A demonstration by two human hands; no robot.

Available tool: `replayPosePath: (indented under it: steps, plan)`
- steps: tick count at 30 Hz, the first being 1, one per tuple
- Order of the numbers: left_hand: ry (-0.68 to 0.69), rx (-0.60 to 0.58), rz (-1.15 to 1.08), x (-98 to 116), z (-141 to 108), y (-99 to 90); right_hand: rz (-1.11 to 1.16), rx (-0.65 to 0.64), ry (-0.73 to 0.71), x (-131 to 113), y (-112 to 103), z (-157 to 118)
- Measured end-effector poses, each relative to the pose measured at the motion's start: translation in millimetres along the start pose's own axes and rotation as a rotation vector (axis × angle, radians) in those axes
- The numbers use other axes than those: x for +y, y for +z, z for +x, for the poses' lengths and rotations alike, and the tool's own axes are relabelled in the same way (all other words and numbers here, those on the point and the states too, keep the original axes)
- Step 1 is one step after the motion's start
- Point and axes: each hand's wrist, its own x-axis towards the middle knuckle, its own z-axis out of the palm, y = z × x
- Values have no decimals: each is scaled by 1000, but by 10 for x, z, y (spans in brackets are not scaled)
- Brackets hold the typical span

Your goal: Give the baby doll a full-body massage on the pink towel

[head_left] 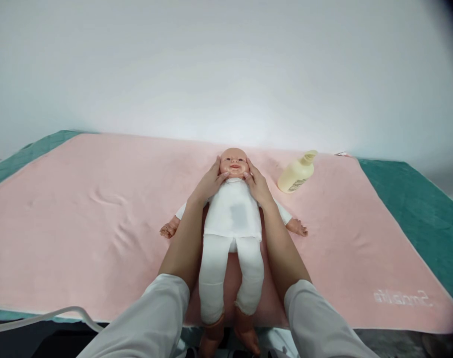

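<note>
A baby doll [233,209] in white cloth lies on its back on a pink towel [118,248], its head away from me and its feet past the near edge. My left hand [210,183] cups one side of the doll's head, the thumb along the jaw. On the other side my right hand [258,185] does the same, its thumb also by the jaw. Both hands are closed about the head between them, with some fingertips hidden behind it. The doll's arms stretch out sideways, partly covered by my forearms.
To the right of the doll's head stands a pale yellow pump bottle [296,172], looking tilted. Green cloth [409,209] shows beyond the towel's sides. A white wall [226,69] rises behind the table. At the lower left runs a white tube [62,312].
</note>
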Motion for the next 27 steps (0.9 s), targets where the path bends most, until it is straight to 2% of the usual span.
replayPosePath:
  steps: [5,13,19,27]
  plan:
    - [-14,-21,-72,-12,-13,10,23,0,13,-12,5,-1]
    - [-47,96,-80,-25,12,103,-9,81,31,-24,97,-7]
    - [-34,128,-47,-37,30,128,-33,114,36,-40,112,-6]
    - [-40,95,-44,36,-12,72,14,104,51,-41,77,4]
